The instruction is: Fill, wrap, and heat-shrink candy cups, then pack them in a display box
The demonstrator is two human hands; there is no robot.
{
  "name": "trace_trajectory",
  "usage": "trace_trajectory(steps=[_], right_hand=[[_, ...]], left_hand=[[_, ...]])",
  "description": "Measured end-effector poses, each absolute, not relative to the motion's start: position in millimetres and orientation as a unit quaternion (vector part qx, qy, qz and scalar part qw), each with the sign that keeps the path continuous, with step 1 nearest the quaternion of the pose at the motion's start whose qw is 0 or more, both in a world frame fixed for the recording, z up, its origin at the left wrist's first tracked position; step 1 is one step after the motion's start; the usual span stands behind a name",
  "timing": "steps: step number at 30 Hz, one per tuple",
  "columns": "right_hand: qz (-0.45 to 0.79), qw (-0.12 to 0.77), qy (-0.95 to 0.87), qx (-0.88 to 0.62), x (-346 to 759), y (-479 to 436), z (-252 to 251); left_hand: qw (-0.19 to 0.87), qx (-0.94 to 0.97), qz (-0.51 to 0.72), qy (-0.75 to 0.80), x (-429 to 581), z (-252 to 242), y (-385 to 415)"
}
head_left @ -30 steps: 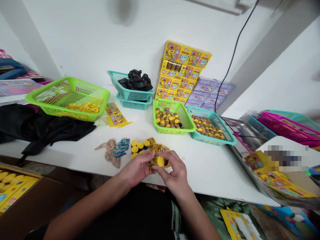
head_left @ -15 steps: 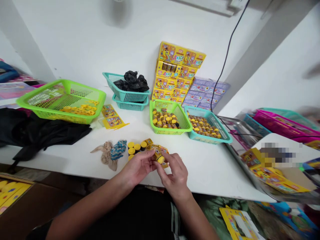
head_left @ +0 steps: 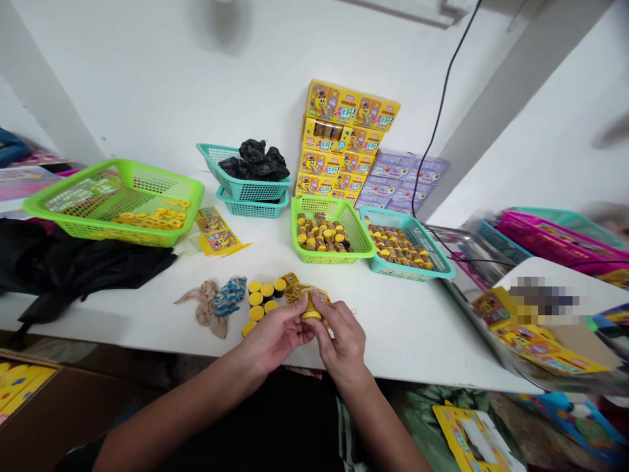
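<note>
Both hands [head_left: 341, 344] pinching yellow-capped tube [head_left: 311, 313]

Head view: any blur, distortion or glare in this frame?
Head view: wide-angle bowing tilts the white wall upright and stretches the lime-green plastic basket; light is soft, no hard glare on the white tabletop; blurred grey shape on the wall; pixelated mosaic patch at right.

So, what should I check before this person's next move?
Left hand and right hand both on the yellow-capped tube: ok.
Printed yellow card seated on that tube: cannot tell, fingers hide the join.
Loose yellow-capped tubes within reach: ok.
Green plastic basket upright, holding tubes: ok.
Teal plastic basket upright, holding tubes: ok.
</note>
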State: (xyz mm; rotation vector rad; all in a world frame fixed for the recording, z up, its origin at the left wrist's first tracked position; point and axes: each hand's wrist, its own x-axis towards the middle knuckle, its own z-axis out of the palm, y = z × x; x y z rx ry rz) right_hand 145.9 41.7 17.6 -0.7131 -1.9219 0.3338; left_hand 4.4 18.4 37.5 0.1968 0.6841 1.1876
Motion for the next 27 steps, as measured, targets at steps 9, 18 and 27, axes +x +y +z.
trace_trajectory(steps=[9,18,27], right_hand=[[0.132,0.514,-0.798,-0.287,149,43,14],[0.196,0.474,-0.801,-0.308,144,43,18],[0.135,0.428,-0.776,-0.445,137,108,19]], left_hand=[[0.778,0.095,0.531,0.322,8,31,13],[0.744,0.129,0.561,0.339,2,33,12],[0.691,0.214,0.553,0.413,-35,35,5]])
